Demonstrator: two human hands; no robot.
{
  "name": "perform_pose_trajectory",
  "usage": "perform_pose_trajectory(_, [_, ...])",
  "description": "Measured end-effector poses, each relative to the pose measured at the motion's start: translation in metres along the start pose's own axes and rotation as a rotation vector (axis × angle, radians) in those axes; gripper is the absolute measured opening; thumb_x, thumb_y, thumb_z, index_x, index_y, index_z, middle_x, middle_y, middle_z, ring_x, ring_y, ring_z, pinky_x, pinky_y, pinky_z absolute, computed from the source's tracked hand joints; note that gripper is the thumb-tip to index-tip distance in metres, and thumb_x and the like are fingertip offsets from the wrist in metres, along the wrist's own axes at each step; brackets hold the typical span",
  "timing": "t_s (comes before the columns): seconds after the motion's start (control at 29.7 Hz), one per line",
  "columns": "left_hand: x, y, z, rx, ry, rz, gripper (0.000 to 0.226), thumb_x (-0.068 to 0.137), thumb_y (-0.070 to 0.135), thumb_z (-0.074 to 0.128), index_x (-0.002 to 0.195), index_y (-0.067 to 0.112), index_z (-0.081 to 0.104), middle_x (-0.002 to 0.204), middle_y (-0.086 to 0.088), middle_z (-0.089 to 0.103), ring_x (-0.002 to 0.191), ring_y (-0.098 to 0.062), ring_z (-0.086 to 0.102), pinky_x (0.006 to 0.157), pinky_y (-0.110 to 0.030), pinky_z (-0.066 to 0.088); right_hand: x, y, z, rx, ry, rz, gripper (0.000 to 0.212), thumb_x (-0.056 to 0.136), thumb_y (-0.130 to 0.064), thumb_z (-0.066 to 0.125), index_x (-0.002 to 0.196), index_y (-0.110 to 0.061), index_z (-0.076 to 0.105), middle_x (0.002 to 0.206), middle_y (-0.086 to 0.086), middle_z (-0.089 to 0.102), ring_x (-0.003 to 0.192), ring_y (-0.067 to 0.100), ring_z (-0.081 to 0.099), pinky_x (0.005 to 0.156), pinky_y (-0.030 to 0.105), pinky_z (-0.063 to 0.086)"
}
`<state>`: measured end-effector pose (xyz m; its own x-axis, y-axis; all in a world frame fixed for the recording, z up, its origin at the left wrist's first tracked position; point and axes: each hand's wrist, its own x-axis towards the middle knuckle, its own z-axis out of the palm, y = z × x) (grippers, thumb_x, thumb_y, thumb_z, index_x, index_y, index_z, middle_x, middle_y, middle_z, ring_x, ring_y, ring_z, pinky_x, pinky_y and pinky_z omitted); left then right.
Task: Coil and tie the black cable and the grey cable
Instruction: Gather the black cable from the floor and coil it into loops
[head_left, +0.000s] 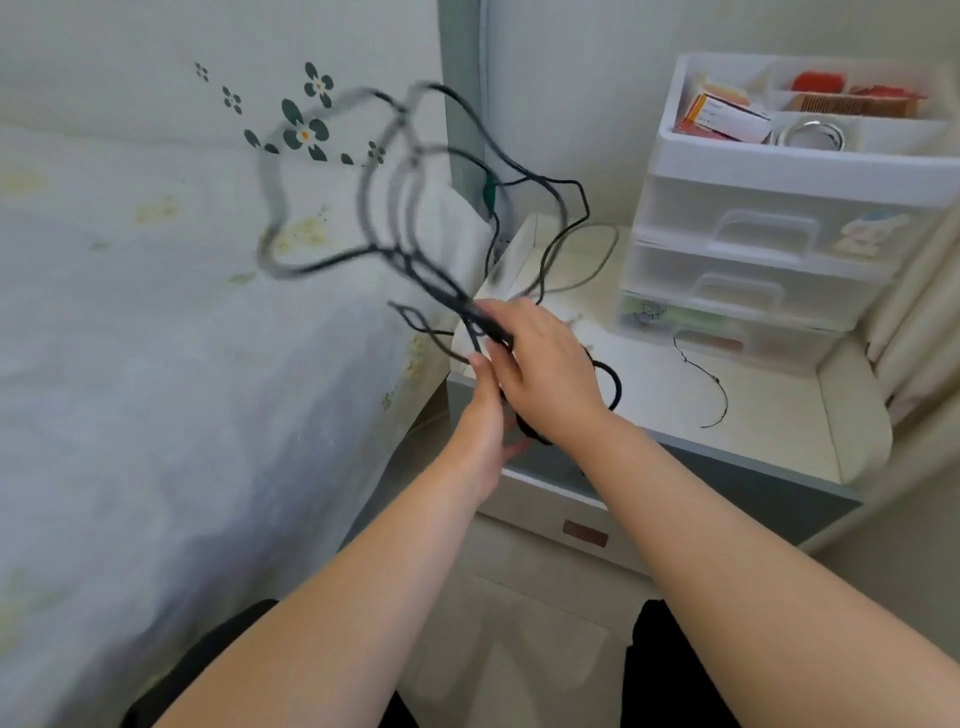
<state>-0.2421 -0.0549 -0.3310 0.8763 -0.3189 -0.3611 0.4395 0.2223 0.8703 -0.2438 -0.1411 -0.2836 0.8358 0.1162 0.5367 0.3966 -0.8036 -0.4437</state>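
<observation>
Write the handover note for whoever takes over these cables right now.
Right hand grips the gathered black cable, its loose loops raised over the bed.
Left hand holds the same bundle from below.
Grey cable lies on the nightstand; a thin wire tie lies there too.
Done: black cable roughly looped.
Left: tidy and tie it, then coil and tie the grey one.

We log black cable (415, 208): thin, loose wavy loops raised in air, blurred. Grey cable (597, 260): thin loop behind it, over bedside table.
</observation>
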Motion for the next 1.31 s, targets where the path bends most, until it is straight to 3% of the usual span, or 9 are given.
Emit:
perform_pose_trajectory(0.17, [-0.018,0.012,-0.024,0.14,0.121,0.043,0.039,0.089,0.046,0.038,0.113,0.031,0.064,0.115,0.004,0.07,0.106,-0.017,0.066,0.094,-0.047,0.05,-0.015,-0.029,-0.004,-0.058,-0.107,-0.084,0.059,0.077,-0.003,0.049,0.132,-0.025,0.05,0.113,-0.001,0.061,0.101,0.024,0.055,0.077,0.035,0.043])
perform_pose_trajectory(0.27, [-0.036,0.008,-0.031,0.369,0.157,-0.079,0.036,0.093,0.041,0.039,0.113,0.023,0.062,0.108,-0.001,0.071,0.099,-0.021,0.068,0.083,-0.038,0.054,-0.027,-0.041,-0.008,-0.018,-0.213,0.01,0.05,0.09,-0.014,0.047,0.137,-0.031,0.043,0.127,-0.007,0.058,0.113,0.018,0.052,0.082,0.031,0.039])
perform_pose_trajectory(0.44, [-0.078,-0.002,-0.033,0.613,0.021,-0.233,0.046,0.098,0.049,0.039,0.115,0.01,0.056,0.101,0.001,0.07,0.087,-0.014,0.07,0.077,-0.029,0.054,-0.047,-0.043,-0.022,0.127,-0.342,0.235,0.036,0.095,-0.029,0.049,0.131,-0.031,0.048,0.121,-0.006,0.062,0.11,0.017,0.055,0.085,0.031,0.044])
perform_pose_trajectory(0.61, [-0.113,-0.004,-0.032,1.123,-0.131,-0.13,0.046,0.101,0.043,0.035,0.129,0.008,0.048,0.1,0.0,0.065,0.08,-0.015,0.069,0.071,-0.027,0.049,-0.072,-0.031,-0.038,0.271,-0.368,0.364,0.032,0.09,-0.019,0.056,0.123,-0.023,0.056,0.101,-0.006,0.062,0.095,0.014,0.058,0.084,0.03,0.046])
perform_pose_trajectory(0.77, [-0.154,0.024,0.001,1.17,-0.127,0.38,0.025,0.096,0.036,0.049,0.08,0.024,0.063,0.069,0.004,0.071,0.067,-0.011,0.07,0.074,-0.031,0.054,-0.092,-0.024,-0.049,0.191,-0.459,0.321,0.017,0.079,-0.004,0.056,0.089,-0.016,0.065,0.079,0.007,0.065,0.069,0.018,0.056,0.067,0.035,0.049])
perform_pose_trajectory(0.91, [-0.144,0.033,0.01,1.284,0.143,0.824,0.015,0.095,0.037,0.05,0.098,0.028,0.061,0.1,0.012,0.065,0.094,-0.009,0.059,0.075,-0.026,0.043,-0.104,-0.018,-0.045,-0.068,-0.554,0.159,0.044,0.077,-0.006,0.051,0.117,-0.024,0.057,0.106,0.008,0.057,0.101,0.026,0.052,0.082,0.042,0.049])
perform_pose_trajectory(1.08, [-0.098,-0.009,-0.026,1.18,-0.078,0.302,0.049,0.098,0.054,0.026,0.124,0.026,0.055,0.123,0.005,0.062,0.115,-0.013,0.056,0.092,-0.029,0.042,-0.098,-0.025,-0.04,-0.025,-0.601,0.152,0.044,0.081,-0.03,0.066,0.123,-0.024,0.052,0.114,-0.002,0.052,0.11,0.015,0.047,0.092,0.033,0.044])
perform_pose_trajectory(1.24, [-0.088,-0.006,-0.003,0.791,-0.222,0.203,0.066,0.09,0.069,0.021,0.127,0.026,0.056,0.124,0.004,0.063,0.118,-0.008,0.056,0.1,-0.027,0.038,-0.089,-0.028,-0.051,0.481,-0.476,0.358,0.053,0.085,-0.001,0.05,0.133,-0.022,0.042,0.102,-0.01,0.057,0.083,-0.008,0.056,0.075,0.01,0.044])
perform_pose_trajectory(1.31, [-0.087,-0.002,-0.004,0.69,-0.253,0.166,0.061,0.091,0.068,0.03,0.126,0.027,0.059,0.118,0.005,0.068,0.11,-0.004,0.063,0.094,-0.019,0.044,-0.087,-0.025,-0.054,0.531,-0.417,0.36,0.055,0.084,0.008,0.043,0.132,-0.018,0.047,0.11,-0.006,0.055,0.092,-0.003,0.056,0.077,0.004,0.043])
